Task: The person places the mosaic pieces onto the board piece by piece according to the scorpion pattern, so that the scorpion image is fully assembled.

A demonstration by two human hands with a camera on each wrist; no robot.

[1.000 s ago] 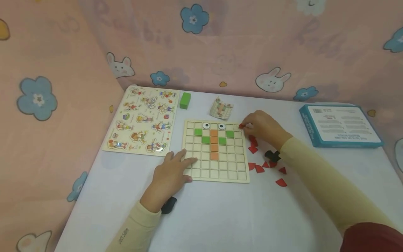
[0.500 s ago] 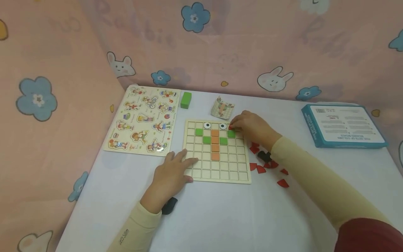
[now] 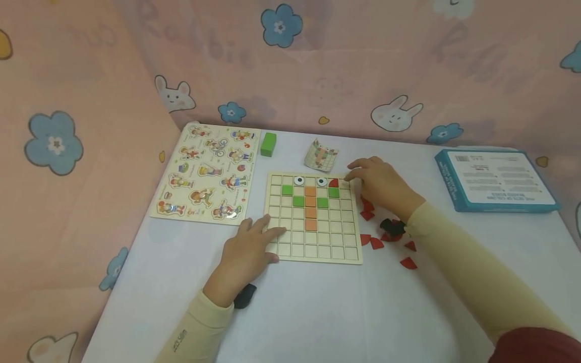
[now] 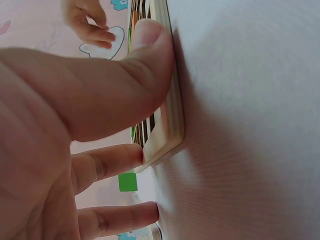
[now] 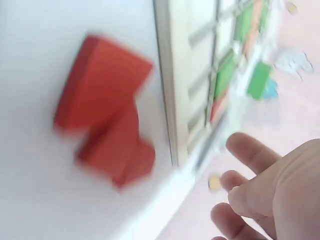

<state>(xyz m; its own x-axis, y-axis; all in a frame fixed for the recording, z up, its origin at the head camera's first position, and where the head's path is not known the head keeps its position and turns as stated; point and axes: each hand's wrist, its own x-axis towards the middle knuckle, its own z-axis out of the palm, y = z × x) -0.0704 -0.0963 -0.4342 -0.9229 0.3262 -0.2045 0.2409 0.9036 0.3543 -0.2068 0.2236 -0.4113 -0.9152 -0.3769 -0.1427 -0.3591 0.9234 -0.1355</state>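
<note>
Tile-placing, I reckon: red quarter-round piece (image 3: 333,183) in the top row of the pale wooden grid board (image 3: 311,250), right hand (image 3: 385,184) loose-fingered, left hand (image 3: 240,259) spread on its edge, both empty, next probably needs another red wedge (image 3: 376,243) pinched up.

I can read "Slim" on the left sleeve (image 3: 195,325) and faintish "Rabb"-something on the backdrop (image 3: 199,75); box (image 3: 504,184) print's too tiny for me.

Pink backdrop (image 3: 345,60) on two sides, printed with white bunnies (image 3: 396,115), blue flowers (image 3: 281,25) and faint lettering (image 3: 231,50). White tabletop (image 3: 317,312) runs up to it. Soft light, faint shadows.
</note>
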